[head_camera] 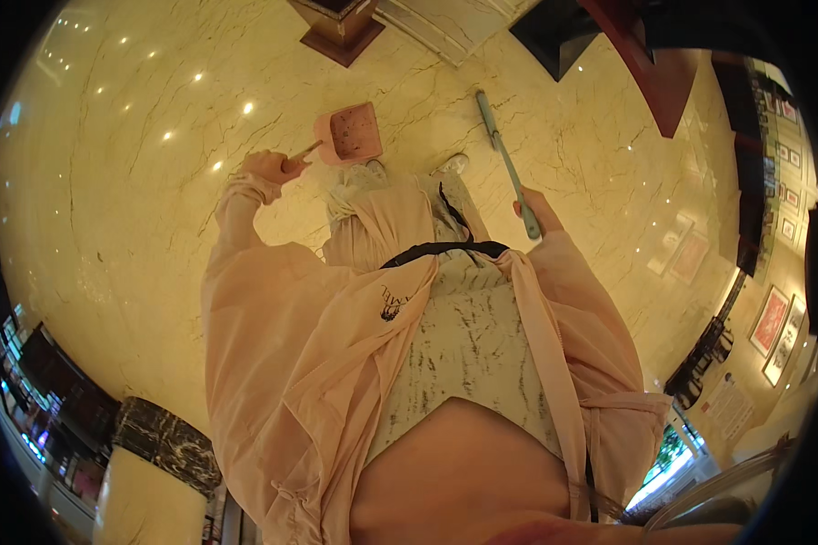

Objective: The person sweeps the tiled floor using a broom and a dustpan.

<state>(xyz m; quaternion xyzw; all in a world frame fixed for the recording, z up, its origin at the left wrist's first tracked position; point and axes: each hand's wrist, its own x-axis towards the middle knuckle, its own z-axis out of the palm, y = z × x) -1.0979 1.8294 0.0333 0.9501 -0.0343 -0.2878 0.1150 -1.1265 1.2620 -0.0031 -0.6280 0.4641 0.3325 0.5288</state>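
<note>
My left hand [273, 167] is closed around the short handle of a pink plastic dustpan [356, 136]. Dark specks of debris lie in the pan, which is held out near my left shoe [376, 167]. On the other side, my right hand [542, 210] grips the grey-green handle of a long, slim broom or brush [506, 153]. Its far end reaches forward over the floor, past my right shoe [454, 163]. From this angle the bristles are hard to make out.
Polished yellow marble floor [157, 225] surrounds me. Ahead stands a dark wooden pedestal base [343, 34], with a dark red furniture corner [658, 75] to the front right. A black-marble-topped column base [167, 436] is behind left. Framed pictures [770, 320] line the right wall.
</note>
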